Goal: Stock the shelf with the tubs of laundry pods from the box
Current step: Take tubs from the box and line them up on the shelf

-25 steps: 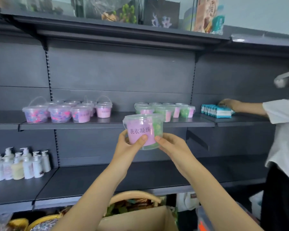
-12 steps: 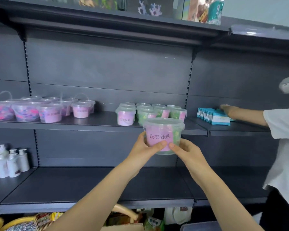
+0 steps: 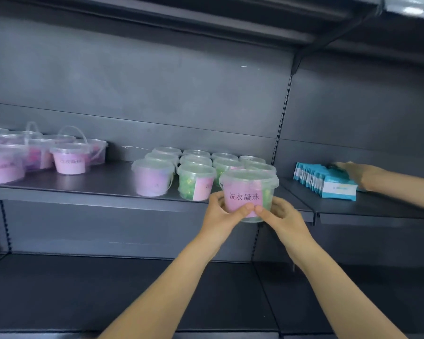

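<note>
I hold a clear tub of laundry pods (image 3: 249, 189) with a pink label and green pods between both hands. My left hand (image 3: 222, 211) grips its left side, and my right hand (image 3: 279, 215) grips its right side and base, thumbs meeting on the label. The tub is at the front edge of the dark middle shelf (image 3: 103, 184), at the right end of a group of several like tubs (image 3: 181, 172). The box is out of view.
Several tubs with pink pods (image 3: 69, 157) stand further left on the same shelf. On the adjoining shelf to the right, another person's hand (image 3: 360, 173) rests by a row of blue-and-white packets (image 3: 326, 183). The lower shelf (image 3: 108, 289) lies below my arms.
Both hands carried the tub to the right and forward, up to the shelf edge beside the green-pod tubs. The view came closer to the shelf, so the box and bottles dropped out of sight.
</note>
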The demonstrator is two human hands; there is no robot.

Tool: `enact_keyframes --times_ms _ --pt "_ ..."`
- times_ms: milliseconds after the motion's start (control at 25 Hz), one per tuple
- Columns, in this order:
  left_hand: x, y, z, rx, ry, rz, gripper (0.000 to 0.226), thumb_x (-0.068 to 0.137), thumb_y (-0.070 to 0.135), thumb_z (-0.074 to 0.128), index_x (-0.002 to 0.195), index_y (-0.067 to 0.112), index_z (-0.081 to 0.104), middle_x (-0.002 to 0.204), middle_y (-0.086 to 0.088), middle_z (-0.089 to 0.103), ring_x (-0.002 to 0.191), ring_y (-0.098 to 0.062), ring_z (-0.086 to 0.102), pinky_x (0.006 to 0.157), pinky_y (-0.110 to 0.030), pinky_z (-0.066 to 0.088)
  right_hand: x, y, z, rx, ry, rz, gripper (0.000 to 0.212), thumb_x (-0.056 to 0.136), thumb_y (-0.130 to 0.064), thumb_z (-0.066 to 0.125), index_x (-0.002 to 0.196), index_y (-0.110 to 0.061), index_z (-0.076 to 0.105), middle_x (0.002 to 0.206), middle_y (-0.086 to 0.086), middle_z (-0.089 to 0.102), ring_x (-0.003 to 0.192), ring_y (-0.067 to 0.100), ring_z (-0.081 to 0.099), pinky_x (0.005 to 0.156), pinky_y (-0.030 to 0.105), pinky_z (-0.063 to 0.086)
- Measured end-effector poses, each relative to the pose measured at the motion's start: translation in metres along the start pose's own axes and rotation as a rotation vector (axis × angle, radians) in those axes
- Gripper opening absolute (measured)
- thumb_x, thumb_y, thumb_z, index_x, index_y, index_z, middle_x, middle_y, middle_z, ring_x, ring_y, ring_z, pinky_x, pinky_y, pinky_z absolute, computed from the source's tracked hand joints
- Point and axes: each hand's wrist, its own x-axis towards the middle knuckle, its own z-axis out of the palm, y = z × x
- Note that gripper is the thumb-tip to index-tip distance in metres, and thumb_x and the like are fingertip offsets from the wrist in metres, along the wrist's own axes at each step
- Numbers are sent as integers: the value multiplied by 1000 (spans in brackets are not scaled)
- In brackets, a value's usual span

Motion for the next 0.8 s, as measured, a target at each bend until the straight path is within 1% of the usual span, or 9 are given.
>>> enact_keyframes --times_ms 160,280,360,440,480,560,640,720,800 --pt "43 -17 9 136 61 41 49 75 26 76 114 22 46 109 9 59 98 -3 57 72 -9 45 51 17 -10 -63 -52 -34 23 80 -25 72 98 -32 60 96 -22 62 93 -8 55 68 8 42" --pt "74 -29 15 296 119 33 56 73 33 77 120 19 49 113 6 60 102 -8 58 74 -9 43 90 36 -16 -67 -101 -18 27 78 -25 74 103 -26 62 99 -16 62 94 -2 56 71 12 42" --pt "92 -36 20 368 148 18 63 74 31 76 126 13 44 116 3 58 102 -7 55 75 -10 42 113 48 -17 -67 -111 -17 31 77 -22 75 105 -21 61 96 -16 61 90 -6 55 67 12 44" --pt "105 -43 21 456 177 -9 66 75 31 75 126 9 41 117 2 55 101 -7 51 79 -16 39 131 60 -16 -89 -115 -44 29 76 -17 76 101 -19 61 90 -19 60 83 -9 54 64 7 46" --pt "109 -47 20 524 190 -17 65 76 32 75 125 8 41 115 3 55 99 -8 49 79 -17 38 138 66 -14 -102 -121 -62 27 76 -14 77 97 -20 61 87 -20 59 81 -10 54 65 5 46" --pt "114 -54 21 648 233 -9 61 76 37 73 122 8 45 109 5 55 96 -9 49 77 -18 37 148 78 -9 -130 -134 -86 26 75 -13 77 92 -25 60 85 -22 58 80 -10 54 72 8 47" --pt "117 -61 20 735 296 18 58 77 41 71 120 9 50 108 2 57 99 -14 51 78 -21 39 155 89 -5 -184 -134 -109 29 76 -17 77 100 -22 62 87 -21 58 80 -7 54 71 9 43" --pt "121 -66 19 801 344 20 55 77 43 70 116 8 54 107 -2 56 102 -18 50 82 -24 40 159 96 -3 -279 -122 -144 41 77 -19 76 115 -16 61 93 -15 59 82 1 55 70 11 40" --pt "123 -68 16 826 341 -3 52 77 41 70 113 7 54 106 -3 54 99 -19 50 82 -25 41 161 98 -2 -330 -112 -173 45 78 -21 74 120 -15 60 101 -8 63 87 7 55 77 17 41"
